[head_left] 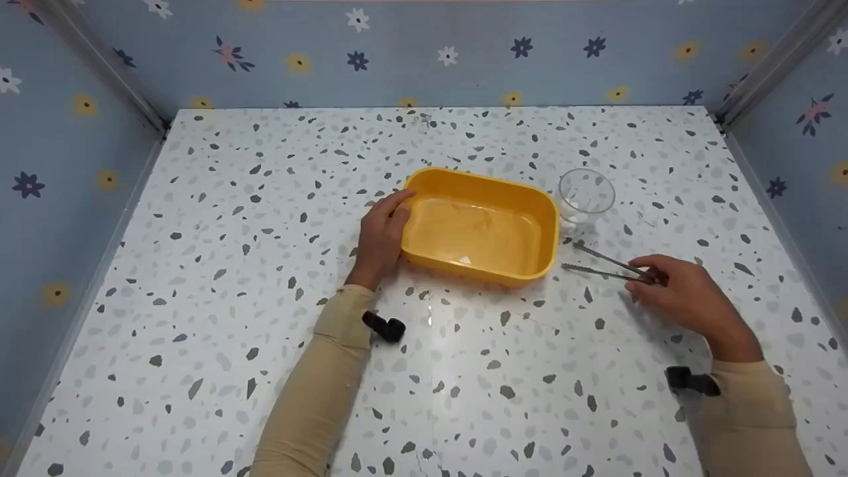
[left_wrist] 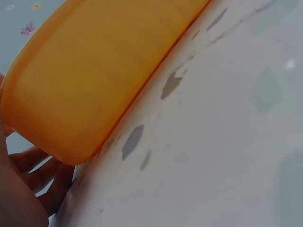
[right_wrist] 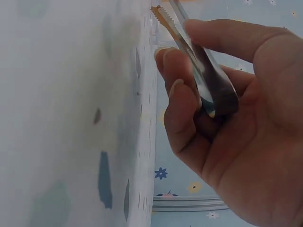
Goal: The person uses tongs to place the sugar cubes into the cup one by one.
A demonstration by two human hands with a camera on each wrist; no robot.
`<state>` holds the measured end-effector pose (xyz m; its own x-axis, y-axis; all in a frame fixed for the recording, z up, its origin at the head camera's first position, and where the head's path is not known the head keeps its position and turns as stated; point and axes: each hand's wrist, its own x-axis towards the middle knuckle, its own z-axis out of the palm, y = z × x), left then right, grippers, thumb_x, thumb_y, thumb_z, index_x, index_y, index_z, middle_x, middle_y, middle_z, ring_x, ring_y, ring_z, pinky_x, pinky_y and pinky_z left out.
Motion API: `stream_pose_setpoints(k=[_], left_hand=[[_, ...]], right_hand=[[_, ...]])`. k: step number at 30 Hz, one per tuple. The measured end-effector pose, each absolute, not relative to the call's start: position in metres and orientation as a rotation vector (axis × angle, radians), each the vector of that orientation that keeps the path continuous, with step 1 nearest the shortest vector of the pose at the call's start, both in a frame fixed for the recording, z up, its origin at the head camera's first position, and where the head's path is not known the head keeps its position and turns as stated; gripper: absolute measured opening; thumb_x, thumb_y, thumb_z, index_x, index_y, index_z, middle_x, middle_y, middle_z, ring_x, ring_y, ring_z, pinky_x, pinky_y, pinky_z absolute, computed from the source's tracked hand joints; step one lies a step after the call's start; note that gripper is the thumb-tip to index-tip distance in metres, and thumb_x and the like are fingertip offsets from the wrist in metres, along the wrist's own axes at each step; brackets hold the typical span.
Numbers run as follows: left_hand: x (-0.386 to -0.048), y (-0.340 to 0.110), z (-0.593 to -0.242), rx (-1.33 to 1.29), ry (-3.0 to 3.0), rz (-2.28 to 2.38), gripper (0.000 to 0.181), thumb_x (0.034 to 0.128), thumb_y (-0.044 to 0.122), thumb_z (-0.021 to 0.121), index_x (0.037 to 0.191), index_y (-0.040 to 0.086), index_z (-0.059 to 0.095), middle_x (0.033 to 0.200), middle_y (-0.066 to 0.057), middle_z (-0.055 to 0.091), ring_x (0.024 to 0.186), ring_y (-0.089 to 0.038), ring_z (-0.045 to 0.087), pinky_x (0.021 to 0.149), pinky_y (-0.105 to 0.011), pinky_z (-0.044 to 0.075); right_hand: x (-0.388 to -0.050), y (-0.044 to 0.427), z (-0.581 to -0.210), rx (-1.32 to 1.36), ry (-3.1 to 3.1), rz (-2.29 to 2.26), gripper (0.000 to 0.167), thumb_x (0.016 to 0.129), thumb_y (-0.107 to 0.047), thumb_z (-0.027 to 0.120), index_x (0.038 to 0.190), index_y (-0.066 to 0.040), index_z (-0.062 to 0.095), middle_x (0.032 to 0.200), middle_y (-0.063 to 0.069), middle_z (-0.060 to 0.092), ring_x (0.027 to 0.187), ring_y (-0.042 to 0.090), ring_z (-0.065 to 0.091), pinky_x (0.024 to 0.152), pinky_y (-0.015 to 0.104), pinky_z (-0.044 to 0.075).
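Observation:
A yellow plastic tub [head_left: 477, 228] stands upright on the speckled table. My left hand [head_left: 383, 235] holds it by its left end, with fingertips at the rim; in the left wrist view several fingers [left_wrist: 40, 177] lie against the outside of the tub's end wall [left_wrist: 71, 127]. To the right of the tub, my right hand [head_left: 682, 291] grips small metal tongs [head_left: 609, 265] near their bent end. The serrated tips of the tongs [right_wrist: 163, 19] stand apart with nothing between them, pointing toward the tub. Behind them stands a clear glass [head_left: 587, 191] with white pieces [head_left: 573, 215] low in it.
A small white patch [head_left: 465, 260] shows inside the tub near its front wall; I cannot tell if it is a piece or a reflection. Blue flowered panels [head_left: 424, 53] border the table [head_left: 298, 165] at the back and both sides.

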<state>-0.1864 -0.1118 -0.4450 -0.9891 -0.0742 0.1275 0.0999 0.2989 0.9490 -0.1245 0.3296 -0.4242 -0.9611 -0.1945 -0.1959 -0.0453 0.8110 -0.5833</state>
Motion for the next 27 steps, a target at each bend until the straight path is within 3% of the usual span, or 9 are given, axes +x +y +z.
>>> stream_pose_setpoints(k=[4, 8, 15, 27], left_hand=[[-0.205, -0.121, -0.477, -0.09, -2.425, -1.764, 0.041, 0.1016, 0.025, 0.046, 0.137, 0.012, 0.062, 0.138, -0.007, 0.058, 0.114, -0.023, 0.056, 0.106, -0.034, 0.041], [-0.209, -0.123, -0.484, -0.111, -2.417, -1.745, 0.041, 0.1017, 0.03, 0.045, 0.136, 0.016, 0.063, 0.134, -0.003, 0.059, 0.111, -0.018, 0.056, 0.103, -0.033, 0.043], [-0.213, -0.122, -0.483, -0.097, -2.369, -1.75, 0.04, 0.1003, 0.03, 0.048, 0.134, 0.02, 0.066, 0.131, 0.001, 0.061, 0.11, -0.015, 0.055, 0.1, -0.03, 0.044], [-0.212, -0.121, -0.489, -0.074, -2.334, -1.8, 0.045, 0.1006, 0.031, 0.044, 0.142, 0.017, 0.057, 0.133, 0.003, 0.06, 0.111, -0.013, 0.055, 0.099, -0.031, 0.044]], right_hand=[[-0.127, 0.33, -0.431, -0.153, 2.778, -0.815, 0.041, 0.096, -0.036, 0.068, 0.124, -0.005, 0.066, 0.097, 0.006, 0.072, 0.08, 0.018, 0.062, 0.065, 0.03, 0.048], [-0.129, 0.329, -0.431, -0.184, 2.781, -0.769, 0.04, 0.095, -0.039, 0.068, 0.116, -0.005, 0.07, 0.1, 0.007, 0.069, 0.084, 0.022, 0.058, 0.07, 0.036, 0.047], [-0.134, 0.326, -0.43, -0.276, 2.821, -0.701, 0.026, 0.093, -0.025, 0.073, 0.11, -0.005, 0.075, 0.096, 0.01, 0.065, 0.081, 0.022, 0.058, 0.068, 0.037, 0.046], [-0.138, 0.317, -0.437, -0.232, 2.853, -0.533, 0.032, 0.091, -0.028, 0.074, 0.115, -0.007, 0.075, 0.093, 0.012, 0.058, 0.077, 0.026, 0.049, 0.062, 0.039, 0.039]])
